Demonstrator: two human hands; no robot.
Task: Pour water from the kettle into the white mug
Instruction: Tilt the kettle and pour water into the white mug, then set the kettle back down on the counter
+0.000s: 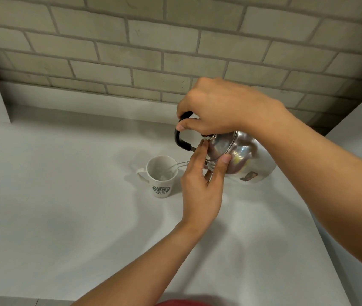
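Observation:
A shiny steel kettle (pixel 249 159) is tipped to the left above the counter. My right hand (pixel 217 107) is closed around its black handle (pixel 181 141). My left hand (pixel 202 184) presses fingers and thumb against the kettle's lid (pixel 221 146), holding it in place. A clear stream of water (pixel 179 165) runs from the spout, which my left hand hides, into the white mug (pixel 161 176). The mug stands upright with a green round logo facing me and its handle pointing left. Some water lies in its bottom.
The white counter (pixel 65 195) stretches left and toward me. A grey brick wall (pixel 153 51) rises behind it. The counter's right edge (pixel 321 228) runs diagonally past the kettle. A red patch of clothing (pixel 182 302) shows at the bottom.

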